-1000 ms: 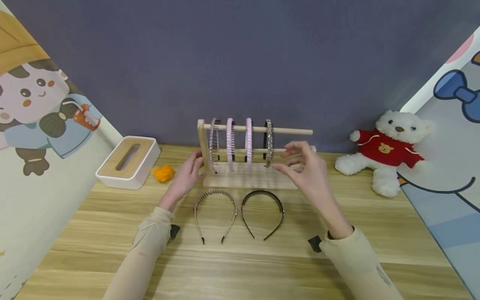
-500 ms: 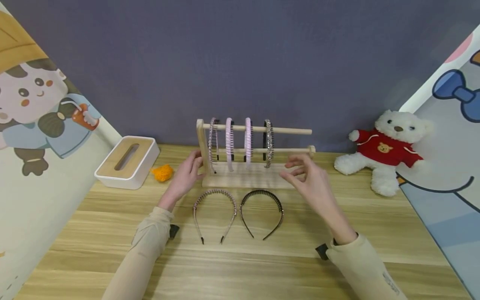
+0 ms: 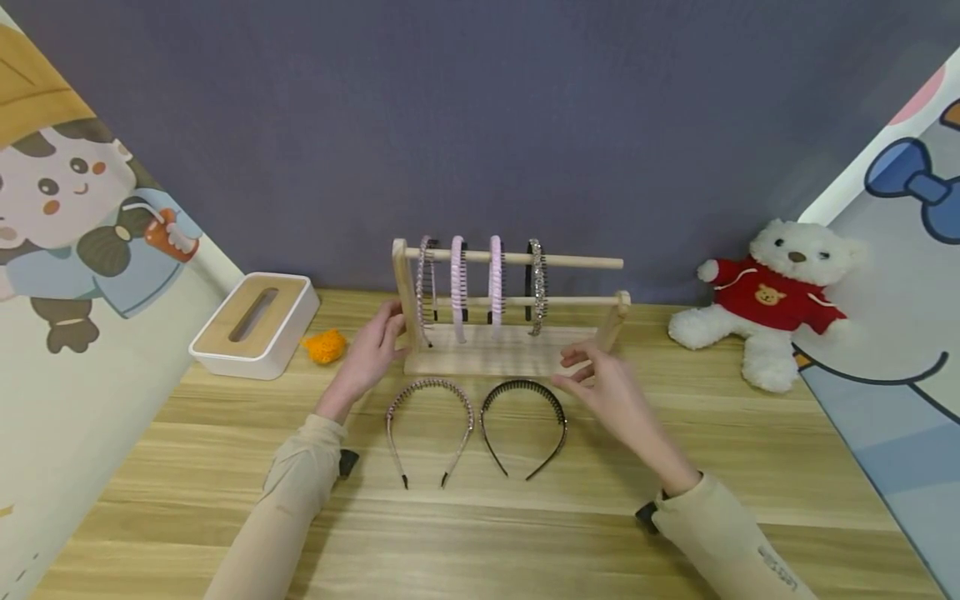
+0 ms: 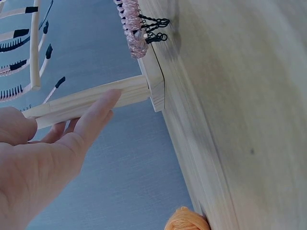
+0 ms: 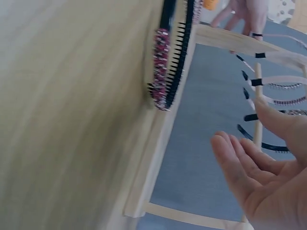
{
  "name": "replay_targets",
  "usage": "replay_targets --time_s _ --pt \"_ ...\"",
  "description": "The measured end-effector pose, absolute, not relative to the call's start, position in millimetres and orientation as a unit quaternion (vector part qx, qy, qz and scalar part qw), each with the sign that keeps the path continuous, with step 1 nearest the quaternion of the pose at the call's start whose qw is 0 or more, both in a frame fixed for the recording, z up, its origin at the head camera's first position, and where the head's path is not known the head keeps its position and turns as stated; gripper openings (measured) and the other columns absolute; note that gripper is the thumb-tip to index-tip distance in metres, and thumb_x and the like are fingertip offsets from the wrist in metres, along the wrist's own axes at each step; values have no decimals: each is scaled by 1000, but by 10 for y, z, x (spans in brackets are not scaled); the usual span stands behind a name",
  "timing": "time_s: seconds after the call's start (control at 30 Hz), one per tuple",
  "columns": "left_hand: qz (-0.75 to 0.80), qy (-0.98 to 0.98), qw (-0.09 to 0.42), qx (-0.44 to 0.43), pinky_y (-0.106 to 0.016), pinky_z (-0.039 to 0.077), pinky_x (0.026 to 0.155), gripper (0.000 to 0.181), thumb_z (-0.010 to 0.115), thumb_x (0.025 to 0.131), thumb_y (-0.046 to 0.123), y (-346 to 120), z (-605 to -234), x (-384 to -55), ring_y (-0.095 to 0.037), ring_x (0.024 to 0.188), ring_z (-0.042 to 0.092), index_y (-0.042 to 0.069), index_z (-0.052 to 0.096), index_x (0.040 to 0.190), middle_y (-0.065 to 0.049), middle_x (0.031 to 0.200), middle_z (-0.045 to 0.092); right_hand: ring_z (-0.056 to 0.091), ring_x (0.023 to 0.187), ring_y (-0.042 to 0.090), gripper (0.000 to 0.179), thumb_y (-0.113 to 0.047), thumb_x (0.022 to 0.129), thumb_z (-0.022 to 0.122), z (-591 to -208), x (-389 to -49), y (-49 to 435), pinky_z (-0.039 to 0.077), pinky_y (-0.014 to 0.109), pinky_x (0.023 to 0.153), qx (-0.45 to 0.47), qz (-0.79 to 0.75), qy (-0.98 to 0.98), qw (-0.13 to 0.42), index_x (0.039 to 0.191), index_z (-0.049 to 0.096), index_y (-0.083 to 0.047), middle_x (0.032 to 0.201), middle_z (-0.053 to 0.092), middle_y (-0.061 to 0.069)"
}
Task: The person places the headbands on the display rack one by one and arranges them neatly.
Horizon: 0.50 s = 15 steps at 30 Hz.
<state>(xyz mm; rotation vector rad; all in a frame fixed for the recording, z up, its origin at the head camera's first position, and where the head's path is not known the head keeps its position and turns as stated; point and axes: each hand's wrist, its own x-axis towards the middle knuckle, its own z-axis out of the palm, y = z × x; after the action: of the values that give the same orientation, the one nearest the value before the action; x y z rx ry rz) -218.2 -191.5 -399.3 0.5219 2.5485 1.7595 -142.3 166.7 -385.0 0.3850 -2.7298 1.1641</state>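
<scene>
A wooden headband rack [image 3: 480,360] stands at the back of the table. Over its bars hang a beaded pink headband [image 3: 422,292], two smooth pink headbands [image 3: 458,287] and a glittery silver-and-black headband [image 3: 538,292]. My left hand [image 3: 371,350] touches the rack's left post [image 4: 134,91] with its fingers extended along it. My right hand [image 3: 611,387] is over the front right of the rack's base, thumb and fingers apart, holding nothing. In front of the rack lie a pink beaded headband [image 3: 431,384] and a black toothed headband [image 3: 522,385], side by side.
At the left is a white tissue box [image 3: 255,325] with a wooden lid, and an orange crumpled ball [image 3: 326,346] lies beside it. A white teddy bear [image 3: 768,296] in a red sweater sits at the right. A dark wall [image 3: 510,125] rises behind.
My right hand has moved away from the silver headband, first rightward, then down toward the front of the rack's base. The left hand stays at the post.
</scene>
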Motion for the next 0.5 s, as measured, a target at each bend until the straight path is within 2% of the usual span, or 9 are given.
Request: replay_targets --time_s 0.23,0.5 --pt "562 810 0 166 -54 60 102 45 31 120 16 -1925 -4007 -2196 -51 143 48 -6 37 158 -32 157 44 75 88 29 37 -10 92 87 -3984 -1434 1644 68 41 72 111 349 -930 8 119 69 8 109 75 18" --pt "563 809 5 169 -54 59 105 46 31 120 17 -1929 -3996 -2184 -50 145 45 -6 35 159 -32 158 43 73 89 29 35 -7 91 87 -4047 -1462 1608 67 40 75 121 311 -942 -29 117 68 9 103 75 16"
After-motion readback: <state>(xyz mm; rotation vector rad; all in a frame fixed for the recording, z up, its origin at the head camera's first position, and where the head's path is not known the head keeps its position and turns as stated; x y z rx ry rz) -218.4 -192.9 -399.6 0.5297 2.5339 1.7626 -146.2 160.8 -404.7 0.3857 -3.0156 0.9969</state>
